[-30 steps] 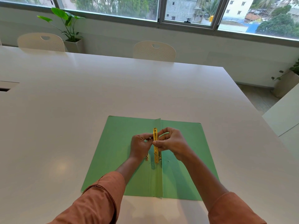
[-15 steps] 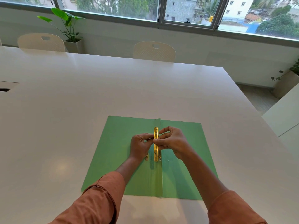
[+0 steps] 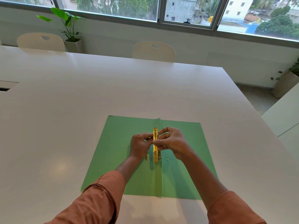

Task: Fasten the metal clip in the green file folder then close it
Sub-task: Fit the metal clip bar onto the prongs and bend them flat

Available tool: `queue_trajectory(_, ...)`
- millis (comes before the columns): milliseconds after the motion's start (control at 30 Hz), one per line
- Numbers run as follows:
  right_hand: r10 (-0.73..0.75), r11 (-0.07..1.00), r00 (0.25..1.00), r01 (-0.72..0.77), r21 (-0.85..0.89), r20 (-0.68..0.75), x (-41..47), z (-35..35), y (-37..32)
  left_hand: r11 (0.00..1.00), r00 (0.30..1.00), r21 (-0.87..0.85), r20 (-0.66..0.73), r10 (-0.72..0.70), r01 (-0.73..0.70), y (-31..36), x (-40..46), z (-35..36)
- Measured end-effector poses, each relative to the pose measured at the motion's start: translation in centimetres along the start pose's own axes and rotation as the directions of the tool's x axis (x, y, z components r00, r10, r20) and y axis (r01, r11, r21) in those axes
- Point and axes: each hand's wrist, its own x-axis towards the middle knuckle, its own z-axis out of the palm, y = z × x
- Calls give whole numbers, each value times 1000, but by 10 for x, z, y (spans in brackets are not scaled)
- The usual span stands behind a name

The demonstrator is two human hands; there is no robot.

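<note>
The green file folder lies open and flat on the white table, its spine fold running toward me. A long gold metal clip bar sits along that fold. My left hand pinches the bar from the left near its upper half. From the right, my right hand grips the same stretch with thumb and fingers. A second small gold piece shows just under my left hand. The middle of the bar is hidden by my fingers.
Two white chairs stand at the table's far edge. A potted plant is by the window, another plant at the right. A second table is close on the right.
The clip bar has shifted slightly down toward the fold while both hands keep pinching it. The folder has not moved.
</note>
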Motion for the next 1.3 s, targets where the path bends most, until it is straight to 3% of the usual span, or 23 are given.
queue_trajectory(1300,-3,999,1000,4,43,-29,-4,-2,2,997,999,70,-13,32,-31,1,-2,0)
